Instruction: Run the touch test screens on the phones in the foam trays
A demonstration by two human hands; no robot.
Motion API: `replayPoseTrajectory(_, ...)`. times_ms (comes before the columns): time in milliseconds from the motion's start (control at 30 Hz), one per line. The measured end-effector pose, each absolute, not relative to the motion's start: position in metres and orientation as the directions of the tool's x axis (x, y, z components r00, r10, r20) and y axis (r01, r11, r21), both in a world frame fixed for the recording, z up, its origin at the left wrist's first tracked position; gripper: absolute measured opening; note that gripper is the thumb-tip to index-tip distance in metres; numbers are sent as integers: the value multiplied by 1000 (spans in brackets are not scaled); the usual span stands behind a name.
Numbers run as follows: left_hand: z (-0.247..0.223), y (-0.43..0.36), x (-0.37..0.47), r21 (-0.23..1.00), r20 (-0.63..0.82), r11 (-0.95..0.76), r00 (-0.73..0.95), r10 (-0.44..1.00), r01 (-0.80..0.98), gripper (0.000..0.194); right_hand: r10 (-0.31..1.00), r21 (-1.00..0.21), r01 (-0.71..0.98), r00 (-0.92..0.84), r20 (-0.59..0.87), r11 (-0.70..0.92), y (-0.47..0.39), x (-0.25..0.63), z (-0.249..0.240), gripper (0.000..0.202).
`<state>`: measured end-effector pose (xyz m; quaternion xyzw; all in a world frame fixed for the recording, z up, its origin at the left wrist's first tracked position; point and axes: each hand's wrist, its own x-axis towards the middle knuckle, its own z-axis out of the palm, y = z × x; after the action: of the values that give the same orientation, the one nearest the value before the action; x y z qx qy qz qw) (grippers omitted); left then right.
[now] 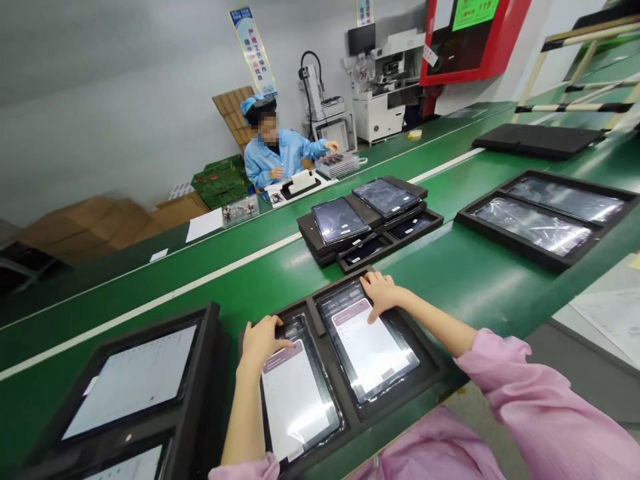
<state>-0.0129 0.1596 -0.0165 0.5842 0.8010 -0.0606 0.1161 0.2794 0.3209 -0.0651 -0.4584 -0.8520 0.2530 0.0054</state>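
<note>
Two tablets with lit screens lie side by side in a black foam tray (345,383) in front of me. My left hand (261,341) rests at the upper end of the left tablet (299,400), its fingers bent over the top edge and the thumb apart, over the screen. At the top of the right tablet (373,347) is my right hand (383,293), with fingers spread along the upper edge and the thumb on the lit screen. Neither hand lifts a tablet. Clear film shows around both tablets.
Left of me stands another black tray (200,373) with lit tablets. Stacked trays (320,247) with dark tablets sit ahead, and one more tray (565,260) lies to the right on the green conveyor (250,287). Across it, a person in blue (285,153) sits working.
</note>
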Motion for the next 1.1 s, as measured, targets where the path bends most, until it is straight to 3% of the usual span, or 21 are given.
replayPoseTrajectory(67,-18,159,-15,65,-228,340,-318,920,938,18,786,-406,767,-596,-165,496,319,282,-71,93)
replayPoseTrajectory(200,-24,159,-16,101,-161,400,-382,910,911,27,820,-391,763,-571,-34,515,329,286,-79,33)
replayPoseTrajectory(233,-25,158,-15,109,-146,410,-393,908,906,29,828,-395,759,-560,7,517,329,289,-81,26)
replayPoseTrajectory(467,-35,156,4,228,-24,382,-387,922,896,41,885,-379,800,-422,195,465,286,325,-118,33)
replayPoseTrajectory(600,-34,156,9,302,17,407,-431,902,862,37,873,-396,779,-410,263,485,275,332,-142,38)
replayPoseTrajectory(733,-33,152,8,311,33,437,-469,882,844,38,852,-402,755,-416,318,519,277,334,-149,36)
replayPoseTrajectory(900,-37,151,8,324,-1,334,-353,936,885,27,841,-400,745,-417,344,533,276,336,-149,37)
replayPoseTrajectory(1100,-42,152,19,249,-74,272,-261,962,930,28,851,-396,759,-404,337,517,274,335,-146,37)
